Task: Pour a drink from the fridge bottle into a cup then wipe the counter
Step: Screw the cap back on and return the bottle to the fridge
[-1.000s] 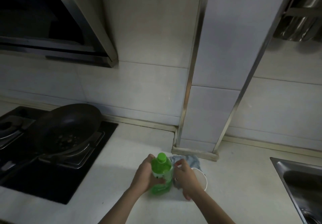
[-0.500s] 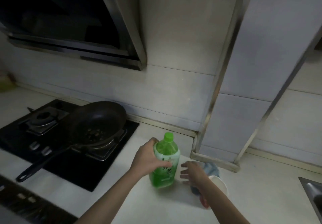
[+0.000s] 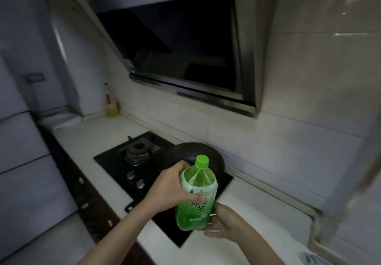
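The left hand (image 3: 172,188) is wrapped around the upper body of the green plastic drink bottle (image 3: 195,194), thumb across the pale label and fingers closed behind its shoulder, carrying it upright and clear of any surface. The right hand (image 3: 224,221) sits just beside the bottle's lower half, fingers loosely curled and touching its side near the base; it looks more like a steadying touch than a full grip, and I cannot tell for certain that it bears any weight. The bottle's bright green screw cap (image 3: 202,161) is on, and green liquid fills most of the body. Under and behind the bottle lies the black glass gas hob (image 3: 127,161), set into the white counter (image 3: 88,137), with a dark round pan (image 3: 185,151) on its right burner and close to the counter's back edge. In the far back corner of the counter stands a small yellowish bottle with a red top (image 3: 111,106), and a tall pale fridge (image 3: 24,141) stands past the counter's left end. At the bottom right edge of the view a bit of bluish cloth (image 3: 311,258) shows on the counter. No cup is in view. Judged from this, the capped bottle held over the hob and turned toward the fridge suggests pouring is over, though the missing cup leaves that unproven; putting the bottle away and wiping the counter with the cloth appear to remain.
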Demonstrator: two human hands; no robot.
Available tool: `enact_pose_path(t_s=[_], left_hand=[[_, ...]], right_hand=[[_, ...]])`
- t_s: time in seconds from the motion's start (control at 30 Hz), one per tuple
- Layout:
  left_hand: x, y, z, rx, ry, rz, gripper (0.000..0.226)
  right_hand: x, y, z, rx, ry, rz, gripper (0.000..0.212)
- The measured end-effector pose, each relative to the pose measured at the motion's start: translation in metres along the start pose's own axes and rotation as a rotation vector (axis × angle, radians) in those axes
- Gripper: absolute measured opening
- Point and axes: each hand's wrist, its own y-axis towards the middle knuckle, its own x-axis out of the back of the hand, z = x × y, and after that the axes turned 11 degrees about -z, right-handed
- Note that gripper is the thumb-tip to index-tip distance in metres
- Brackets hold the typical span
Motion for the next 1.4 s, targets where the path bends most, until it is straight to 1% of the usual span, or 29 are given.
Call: enact_pose_path(t_s=[0.1, 0.27, 0.4, 0.47, 0.5, 0.6, 0.73, 0.93, 1.1, 1.2, 1.4], left_hand=[[0.05, -0.001, 0.022, 0.038, 0.027, -0.082, 0.068], [0.134, -0.007, 0.056, 0.086, 0.083, -0.192, 0.069], [0.197, -0.014, 0.077, 0.121, 0.137, -0.287, 0.065], [0.23, -0.017, 0.089, 0.141, 0.164, -0.32, 0.067], [0.247, -0.019, 0.094, 0.151, 0.177, -0.335, 0.069], [0.294, -0.027, 0.107, 0.178, 0.22, -0.349, 0.067], [0.35, -0.04, 0.123, 0.218, 0.239, -0.385, 0.063], [0.409, -0.067, 0.151, 0.285, 0.196, -0.502, 0.066], [0.45, -0.086, 0.173, 0.329, 0.208, -0.611, 0.065], [0.475, -0.088, 0.186, 0.342, 0.228, -0.656, 0.063], [0.527, -0.076, 0.223, 0.409, 0.189, -0.742, 0.069]], right_hand=[[-0.051, 0.007, 0.024, 0.0, -0.068, 0.06, 0.049], [-0.144, 0.018, 0.062, 0.047, -0.187, 0.111, 0.058], [-0.218, 0.016, 0.083, 0.093, -0.246, 0.207, 0.049], [-0.251, 0.018, 0.092, 0.108, -0.263, 0.269, 0.042], [-0.266, 0.02, 0.096, 0.101, -0.262, 0.31, 0.042], [-0.309, 0.025, 0.106, 0.041, -0.265, 0.444, 0.052], [-0.368, 0.024, 0.12, 0.034, -0.282, 0.556, 0.06], [-0.441, 0.013, 0.131, 0.004, -0.364, 0.675, 0.065], [-0.504, 0.016, 0.138, -0.017, -0.427, 0.716, 0.065], [-0.544, 0.021, 0.146, -0.009, -0.439, 0.742, 0.063], [-0.622, 0.04, 0.177, 0.019, -0.509, 0.799, 0.063]])
